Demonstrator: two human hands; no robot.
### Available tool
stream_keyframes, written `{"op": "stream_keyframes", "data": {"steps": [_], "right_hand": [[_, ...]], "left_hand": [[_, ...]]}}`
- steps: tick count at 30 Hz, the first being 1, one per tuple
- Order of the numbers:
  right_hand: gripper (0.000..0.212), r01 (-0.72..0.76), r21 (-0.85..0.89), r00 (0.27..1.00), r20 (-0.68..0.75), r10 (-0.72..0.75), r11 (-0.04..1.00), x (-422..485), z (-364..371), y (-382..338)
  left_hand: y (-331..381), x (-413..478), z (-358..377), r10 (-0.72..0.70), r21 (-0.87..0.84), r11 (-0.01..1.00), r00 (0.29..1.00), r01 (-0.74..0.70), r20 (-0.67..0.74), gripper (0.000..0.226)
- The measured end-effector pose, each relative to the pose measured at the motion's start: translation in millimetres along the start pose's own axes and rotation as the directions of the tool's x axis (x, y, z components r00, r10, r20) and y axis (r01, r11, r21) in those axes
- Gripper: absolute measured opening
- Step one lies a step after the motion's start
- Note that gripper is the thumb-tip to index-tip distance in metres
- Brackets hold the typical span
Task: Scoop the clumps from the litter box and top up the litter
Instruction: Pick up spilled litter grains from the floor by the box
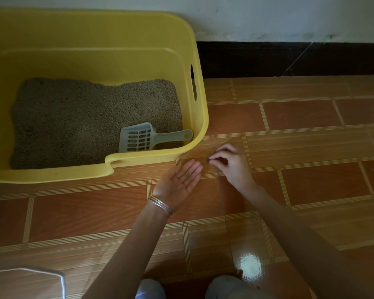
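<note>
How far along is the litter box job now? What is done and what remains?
Scooping looks done: the scoop lies unheld on the litter in the litter box, with no clumps evident. In hand: the right hand pinches at the floor beside the box, while the left hand, palm up, carries a few grains. Whether the top-up is done, I cannot tell.

Yellow litter box on tiled floor. Grey scoop lies on litter in its near right corner. Just outside that corner: left grip palm up, flat, few grains on it. Right grip beside it, fingertips pinched low; contents too small to tell.
</note>
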State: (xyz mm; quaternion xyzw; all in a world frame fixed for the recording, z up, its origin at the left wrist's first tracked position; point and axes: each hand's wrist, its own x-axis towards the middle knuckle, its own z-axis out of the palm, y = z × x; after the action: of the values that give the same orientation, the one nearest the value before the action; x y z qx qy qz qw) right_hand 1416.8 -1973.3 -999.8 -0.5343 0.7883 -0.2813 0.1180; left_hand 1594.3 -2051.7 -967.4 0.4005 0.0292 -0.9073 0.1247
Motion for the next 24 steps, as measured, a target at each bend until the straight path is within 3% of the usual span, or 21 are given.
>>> {"op": "stream_keyframes", "data": {"steps": [9,12,15,19,24], "right_hand": [[0.006,0.133,-0.242,0.991,0.007,-0.136,0.961,-3,1,-10],[0.003,0.121,-0.273,0.993,0.022,-0.12,0.954,-4,1,-13],[0.007,0.092,-0.222,0.996,0.015,-0.091,0.971,-6,1,-15],[0.016,0.094,-0.017,0.995,-0.026,-0.094,0.995,-10,-9,-32],[0.019,0.232,0.053,0.971,0.051,-0.235,0.971,-15,-16,-52]], "left_hand": [[-3,0,1,0.007,0.032,0.999,1.0,-0.006,-0.015,0.037],[-2,0,1,0.012,0.031,0.999,1.0,-0.011,-0.024,0.037],[-1,1,1,0.018,0.022,1.0,0.999,-0.018,-0.028,0.037],[-3,2,6,0.014,0.03,0.999,1.0,-0.013,-0.027,0.035],[-8,5,18,0.019,0.082,0.996,0.999,-0.016,-0.041,0.033]]}}
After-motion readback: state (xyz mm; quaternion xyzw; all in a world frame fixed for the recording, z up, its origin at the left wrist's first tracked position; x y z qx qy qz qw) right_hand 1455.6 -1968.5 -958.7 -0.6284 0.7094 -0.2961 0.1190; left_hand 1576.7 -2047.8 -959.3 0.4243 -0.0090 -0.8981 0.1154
